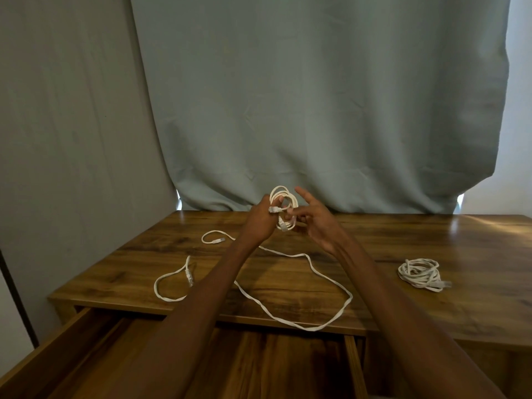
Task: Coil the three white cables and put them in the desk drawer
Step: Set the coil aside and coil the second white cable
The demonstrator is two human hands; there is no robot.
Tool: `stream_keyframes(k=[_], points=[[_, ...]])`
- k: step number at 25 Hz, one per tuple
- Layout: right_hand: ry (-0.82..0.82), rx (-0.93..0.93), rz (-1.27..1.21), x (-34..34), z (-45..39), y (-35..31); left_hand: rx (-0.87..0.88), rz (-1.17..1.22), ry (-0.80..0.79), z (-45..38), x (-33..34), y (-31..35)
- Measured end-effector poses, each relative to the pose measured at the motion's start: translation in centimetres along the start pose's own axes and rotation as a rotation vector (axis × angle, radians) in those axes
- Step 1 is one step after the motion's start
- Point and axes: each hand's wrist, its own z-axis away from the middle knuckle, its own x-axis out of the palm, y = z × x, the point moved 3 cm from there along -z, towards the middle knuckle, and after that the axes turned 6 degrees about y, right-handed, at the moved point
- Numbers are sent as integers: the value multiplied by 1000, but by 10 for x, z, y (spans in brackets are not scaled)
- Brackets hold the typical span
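Above the far middle of the wooden desk (403, 234), my left hand (260, 220) grips a small coil of white cable (285, 197) with both plugs showing. My right hand (315, 223) is beside it; thumb and a finger pinch the coil's lower side while the other fingers stick out. A loose white cable (316, 272) sprawls across the desk's front half, its loop hanging past the front edge. A coiled white cable (421, 273) lies on the desk at the right. The desk drawer (57, 349) stands pulled out below the front edge.
A grey-green curtain (316, 110) hangs behind the desk, touching its back edge. A pale wall (57, 139) rises on the left. My forearms cross over the drawer and hide much of its inside.
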Motion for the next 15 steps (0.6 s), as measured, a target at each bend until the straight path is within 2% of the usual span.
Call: stream_keyframes(k=[4, 6, 12, 15], points=[[77, -196, 81, 4, 1, 1, -1, -25, -3, -3, 5, 1], [198, -320, 128, 5, 5, 1, 20, -9, -11, -4, 8, 6], [597, -676, 535, -7, 15, 1, 65, -55, -28, -2, 12, 17], [603, -752, 554, -13, 13, -2, 30, -108, -46, -1, 12, 12]])
